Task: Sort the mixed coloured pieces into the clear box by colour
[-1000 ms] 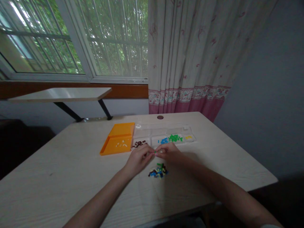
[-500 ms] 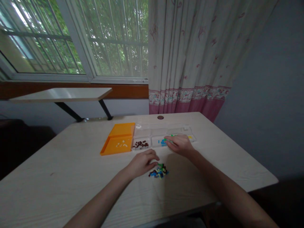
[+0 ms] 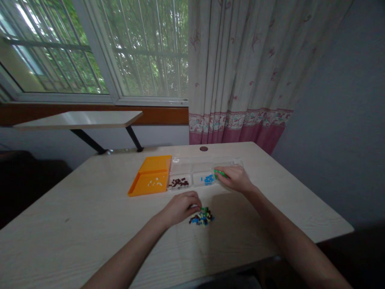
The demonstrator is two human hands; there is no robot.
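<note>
Plastic bricks (image 3: pixel 202 217) are touched by the left hand (image 3: pixel 181 207), green ones (image 3: pixel 219 173) in the clear tray (image 3: pixel 194 165) beyond by the right hand (image 3: pixel 236 179); neither grip can be read, smooth woodgrain table (image 3: pixel 90 208) left open around

No readable text, label or number anywhere.

Pale wooden table (image 3: pixel 90 224) with light grain; flat on it an orange tray (image 3: pixel 150 180), open, with a few white bits inside; just beside the tray's right edge, a clear box of compartments (image 3: pixel 192 164); beyond the tray and to its right, a small round hole (image 3: pixel 203 148) in the top; nearer than the tray and to its right, apart from it, a small heap of mixed coloured pieces (image 3: pixel 202 216) directly on the wood.
</note>
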